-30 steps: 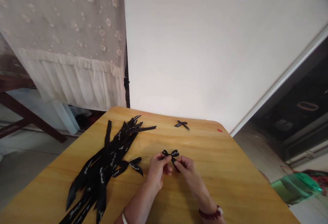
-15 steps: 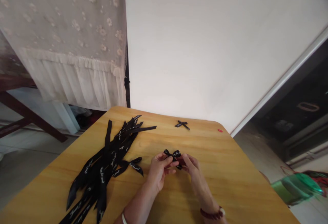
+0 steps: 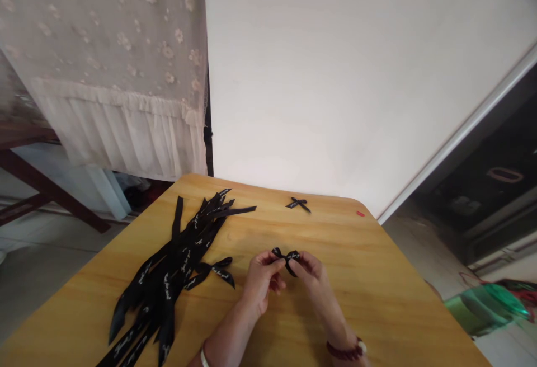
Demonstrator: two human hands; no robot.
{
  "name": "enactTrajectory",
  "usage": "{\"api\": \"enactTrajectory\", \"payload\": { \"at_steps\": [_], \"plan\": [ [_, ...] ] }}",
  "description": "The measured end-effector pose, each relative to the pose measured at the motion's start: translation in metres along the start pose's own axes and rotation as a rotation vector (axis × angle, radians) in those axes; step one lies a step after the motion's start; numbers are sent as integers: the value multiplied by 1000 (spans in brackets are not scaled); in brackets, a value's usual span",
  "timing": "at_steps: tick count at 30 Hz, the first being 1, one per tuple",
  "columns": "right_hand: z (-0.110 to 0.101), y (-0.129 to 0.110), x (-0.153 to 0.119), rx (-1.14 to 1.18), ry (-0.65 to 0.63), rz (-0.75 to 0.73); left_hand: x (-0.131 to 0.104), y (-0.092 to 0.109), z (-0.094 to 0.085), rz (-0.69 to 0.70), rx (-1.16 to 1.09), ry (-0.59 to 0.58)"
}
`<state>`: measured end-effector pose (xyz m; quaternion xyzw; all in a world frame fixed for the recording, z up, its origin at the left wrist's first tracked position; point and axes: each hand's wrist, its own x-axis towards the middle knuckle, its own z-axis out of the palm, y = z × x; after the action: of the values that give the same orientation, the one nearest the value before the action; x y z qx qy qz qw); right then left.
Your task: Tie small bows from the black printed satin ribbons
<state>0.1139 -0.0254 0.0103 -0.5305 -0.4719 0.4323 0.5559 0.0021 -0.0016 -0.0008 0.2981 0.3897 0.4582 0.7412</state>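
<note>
A small black ribbon bow [image 3: 287,257] with white lettering is held up over the table between my two hands. My left hand [image 3: 264,277] pinches its left loop between thumb and fingers. On the other side, my right hand [image 3: 309,273] grips the right loop, its thumb near the knot. One tail hangs below the knot; the rest is hidden by my fingers. To the left of my left hand lies a loose looped black ribbon [image 3: 216,272], beside a long heap of black printed ribbons [image 3: 184,255].
Another black bow [image 3: 298,203] lies near the back edge of the wooden table [image 3: 361,300]. A small red piece [image 3: 360,213] is at the back right corner. Behind the table stands a white wall [image 3: 327,76], with a lace curtain [image 3: 126,65] at left. A green translucent object [image 3: 482,308] is at right.
My right hand has shifted slightly left, its thumb now pressing on the bow's right loop close to the knot. The bow has turned a little and moved slightly right.
</note>
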Motion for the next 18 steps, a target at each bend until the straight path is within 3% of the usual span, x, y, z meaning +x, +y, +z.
{"api": "enactTrajectory", "payload": {
  "at_steps": [8, 18],
  "plan": [
    [-6, 7, 3, -13, 168, -4, 1, 7, -2, 120, 22, 98],
    [0, 9, 2, -66, 43, -34, 1, 0, 1, -30, -43, -41]
  ]
}}
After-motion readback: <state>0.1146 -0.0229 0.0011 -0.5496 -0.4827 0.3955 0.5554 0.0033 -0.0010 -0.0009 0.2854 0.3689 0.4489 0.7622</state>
